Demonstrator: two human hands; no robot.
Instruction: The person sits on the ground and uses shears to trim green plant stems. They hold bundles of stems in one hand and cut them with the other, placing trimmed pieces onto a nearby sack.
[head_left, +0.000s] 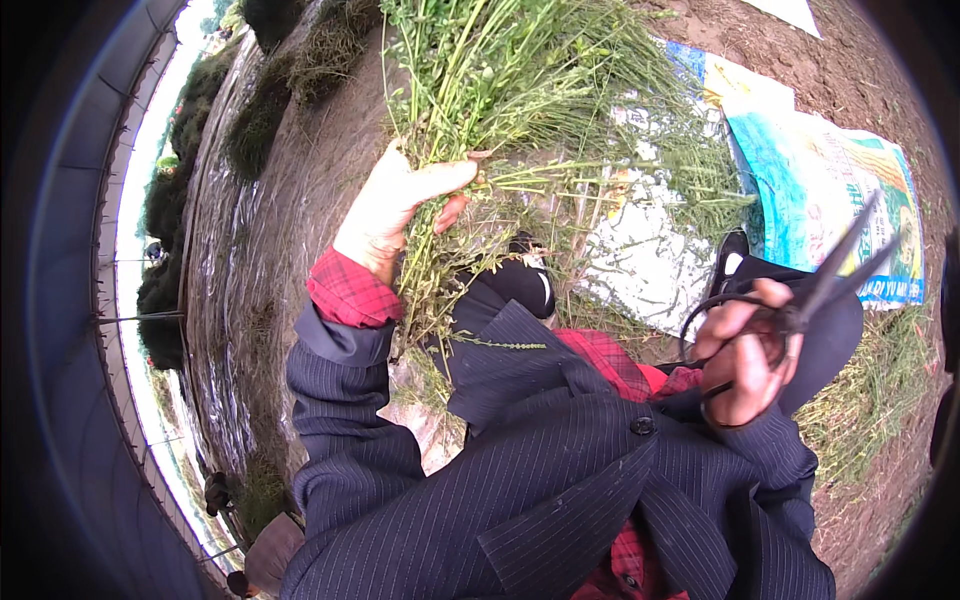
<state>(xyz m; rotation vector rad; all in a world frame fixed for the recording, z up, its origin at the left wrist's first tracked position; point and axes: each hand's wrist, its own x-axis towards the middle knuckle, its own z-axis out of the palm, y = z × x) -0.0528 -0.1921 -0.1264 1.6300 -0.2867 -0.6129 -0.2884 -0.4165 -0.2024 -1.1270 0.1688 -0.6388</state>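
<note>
My left hand (409, 187) grips a thick bunch of leafy green stems (480, 82), its thumb lying across them. The tops of the bunch fan out away from me, while its paler lower ends hang below my fist, near my knee. My right hand (750, 360) is wrapped around the handles of a pair of scissors (836, 262). Their dark blades stand apart and point away from me, above a printed sack. The scissors are well to the right of the bunch and do not touch it.
A blue and white woven sack (814, 176) lies flat on the brown soil (862, 67). Cut green stems (675, 157) spread over white sheeting (637, 262) before my feet. Dark plant heaps (259, 135) line the left. Behind, at lower left, a person (274, 555) is partly visible.
</note>
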